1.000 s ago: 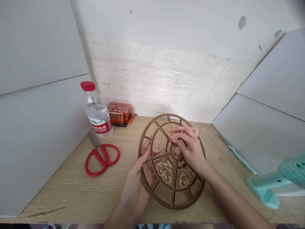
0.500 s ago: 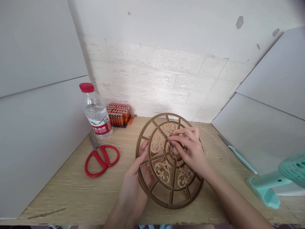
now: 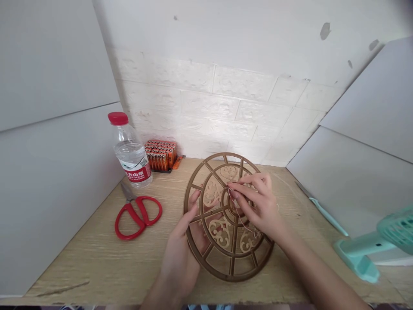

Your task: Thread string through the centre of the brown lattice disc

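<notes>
Brown fretwork disc [image 3: 229, 275], scrolled panels set within a spoked rim, tilts above the middle of a pale wood desk [image 3: 80, 262], its oval outline in view running long from far to near. A person's left hand [image 3: 180, 254] grasps it at the near left, fingers curled behind the spokes. The right hand [image 3: 260, 206], nearer the hub, closes on a fine pinkish thread [image 3: 241, 217] at the disc's centre, the exact pinch partly hidden by the fingers. To the left lie red-handled scissors [image 3: 138, 219], with a red-capped water bottle [image 3: 130, 157] and a block of orange batteries [image 3: 160, 155] farther back. To the right are a mint-handled knife [image 3: 327, 221] and a mint desk fan [image 3: 358, 254], with a white brick wall [image 3: 226, 99] beyond.
</notes>
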Tool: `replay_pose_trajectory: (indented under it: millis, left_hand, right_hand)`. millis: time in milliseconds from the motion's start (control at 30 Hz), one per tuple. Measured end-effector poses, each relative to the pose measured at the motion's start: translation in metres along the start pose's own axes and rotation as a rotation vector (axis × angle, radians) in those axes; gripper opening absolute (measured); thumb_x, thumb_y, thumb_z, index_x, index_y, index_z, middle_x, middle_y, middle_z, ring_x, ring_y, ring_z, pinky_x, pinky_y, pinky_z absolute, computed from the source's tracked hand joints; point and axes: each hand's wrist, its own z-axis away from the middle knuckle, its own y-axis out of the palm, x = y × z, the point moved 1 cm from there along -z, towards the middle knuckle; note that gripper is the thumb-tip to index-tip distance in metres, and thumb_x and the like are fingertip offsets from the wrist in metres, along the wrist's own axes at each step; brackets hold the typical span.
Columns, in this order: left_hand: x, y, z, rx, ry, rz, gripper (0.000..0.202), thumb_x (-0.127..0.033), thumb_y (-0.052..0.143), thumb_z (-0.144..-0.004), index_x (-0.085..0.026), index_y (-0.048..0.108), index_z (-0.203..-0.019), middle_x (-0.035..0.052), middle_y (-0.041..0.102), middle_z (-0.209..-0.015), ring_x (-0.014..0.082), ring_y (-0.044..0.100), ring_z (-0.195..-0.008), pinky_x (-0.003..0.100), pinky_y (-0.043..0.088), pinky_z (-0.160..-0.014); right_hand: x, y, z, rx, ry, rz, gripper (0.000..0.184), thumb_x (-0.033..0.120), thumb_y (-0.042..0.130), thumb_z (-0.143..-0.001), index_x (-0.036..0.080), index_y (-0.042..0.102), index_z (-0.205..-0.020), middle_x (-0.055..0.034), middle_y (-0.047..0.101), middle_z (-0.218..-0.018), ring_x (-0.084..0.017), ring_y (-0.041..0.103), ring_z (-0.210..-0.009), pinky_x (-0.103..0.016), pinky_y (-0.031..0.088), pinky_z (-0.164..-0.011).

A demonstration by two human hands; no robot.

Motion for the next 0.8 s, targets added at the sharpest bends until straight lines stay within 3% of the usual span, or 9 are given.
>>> replay_pose_trajectory:
  millis: [800]
  left_hand:
    - [0.0002,-0.0045,-0.0010,-0.048,0.016,-0.003,0.047,-0.020,0.052,-0.089,-0.031,0.048,-0.135,0.0051,0.064,-0.121,0.0225,0.063,-0.107,0.040,0.047,-0.099]
  right_hand:
    - [-0.0011,0.0038,0.0033,0.030,-0.045,0.009,0.031,0.007,0.056,-0.083,0.021,0.064,-0.110,-0.0089,0.056,-0.101,-0.023,0.043,-0.098,-0.041,0.043,-0.081]
